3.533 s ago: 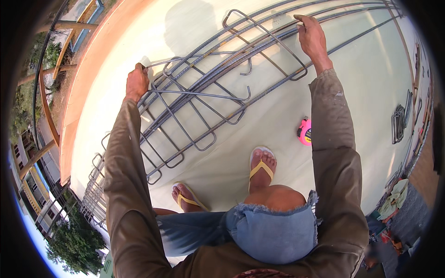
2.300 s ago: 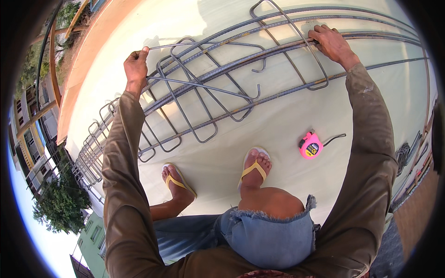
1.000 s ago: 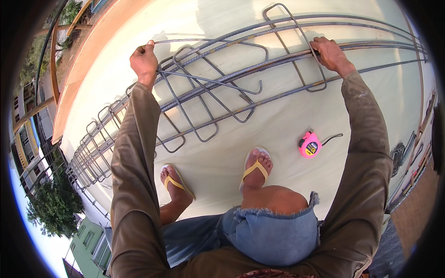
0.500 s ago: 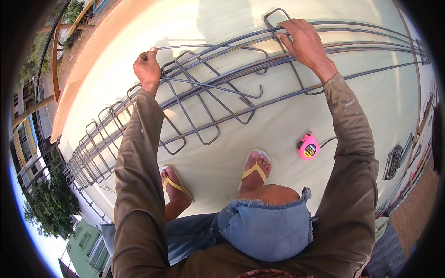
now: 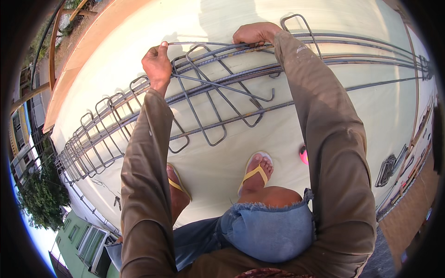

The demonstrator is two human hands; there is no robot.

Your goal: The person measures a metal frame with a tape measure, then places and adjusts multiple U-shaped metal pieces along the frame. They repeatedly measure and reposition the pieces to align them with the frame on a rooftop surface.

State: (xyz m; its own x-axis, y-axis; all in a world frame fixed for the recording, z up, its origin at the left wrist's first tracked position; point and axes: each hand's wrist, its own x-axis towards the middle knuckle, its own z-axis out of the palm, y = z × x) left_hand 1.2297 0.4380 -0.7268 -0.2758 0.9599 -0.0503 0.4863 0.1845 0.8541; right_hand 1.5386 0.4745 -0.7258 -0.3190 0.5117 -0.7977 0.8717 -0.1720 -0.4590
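A long cage of steel reinforcing bars [image 5: 296, 69] with rectangular stirrups lies across a pale concrete slab [image 5: 352, 125]. My left hand [image 5: 157, 65] is closed around a top bar where several loose stirrups [image 5: 208, 92] lean together. My right hand [image 5: 252, 34] grips the same upper bar farther right, fingers curled over it. Both brown sleeves reach forward over the cage. My feet in yellow flip-flops [image 5: 255, 173] stand on the slab just before the bars.
A pink tape measure [image 5: 303, 155] lies on the slab, partly behind my right sleeve. A bundle of spare stirrups [image 5: 389, 169] rests at the right. The slab's edge drops off at the left toward buildings and trees [image 5: 41, 199] below.
My right hand has moved left along the top bar, from the far stirrup toward my left hand. The view has tilted, and my sleeve now covers most of the tape measure.
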